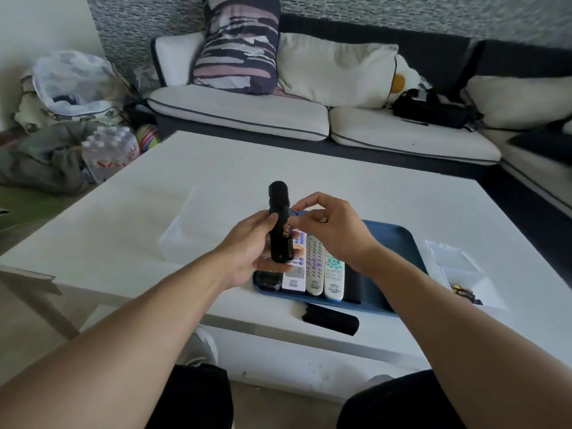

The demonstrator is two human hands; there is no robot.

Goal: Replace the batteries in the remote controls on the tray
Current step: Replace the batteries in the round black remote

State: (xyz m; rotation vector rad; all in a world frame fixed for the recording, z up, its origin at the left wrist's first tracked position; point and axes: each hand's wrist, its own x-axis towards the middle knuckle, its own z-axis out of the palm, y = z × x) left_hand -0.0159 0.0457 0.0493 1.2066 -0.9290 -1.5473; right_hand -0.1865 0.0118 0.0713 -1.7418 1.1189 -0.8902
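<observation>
On white table (309, 181) before sofa (278, 119): left hand (257, 243) gripping black remote (280, 224), right hand (334, 227) pinching battery (324, 219).

I see a sofa (309, 119) behind the white tabletop (154, 212); striped cushion (238, 41) on it, black bag (430, 108) further right, bottle pack (110, 150) off its left end.

One view only, my head camera. Looks forward and down from above lap, wide angle, edges bowed. Close over near edge of bench (130, 212); both forearms run in from bottom. Sofa (309, 119) fills far side.
</observation>
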